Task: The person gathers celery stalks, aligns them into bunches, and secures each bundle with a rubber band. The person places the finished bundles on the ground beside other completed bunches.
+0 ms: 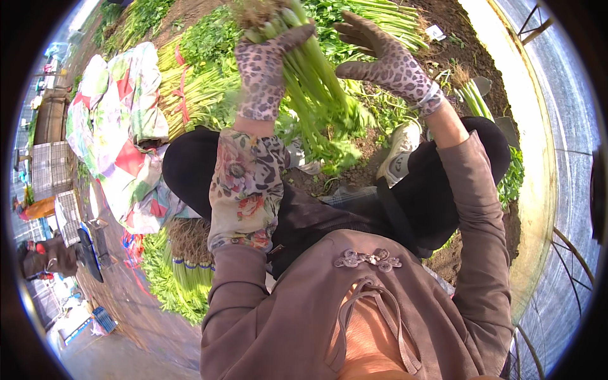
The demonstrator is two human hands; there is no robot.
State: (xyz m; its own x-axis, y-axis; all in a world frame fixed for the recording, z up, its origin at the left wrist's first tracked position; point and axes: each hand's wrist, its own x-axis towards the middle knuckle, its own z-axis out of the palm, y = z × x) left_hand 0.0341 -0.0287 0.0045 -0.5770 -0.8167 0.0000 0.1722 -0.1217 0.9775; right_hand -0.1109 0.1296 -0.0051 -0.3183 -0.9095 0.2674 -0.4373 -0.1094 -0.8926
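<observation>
My left hand, in a leopard-print glove, grips a bunch of celery near its root end. The roots point up and away, while the leafy tops hang down towards my feet. To the right, my right hand wears a matching glove with its fingers spread and nothing in it. A gap separates it from the bunch. Beyond both hands lie more cut celery stalks on the soil. Loose leaves are scattered below my right hand.
Celery tied with red ribbon lies at the left beside a patterned cloth. A bundle with a blue tie stands near my left knee. Rooted stalks lie near my right knee. A pale wall runs along the right.
</observation>
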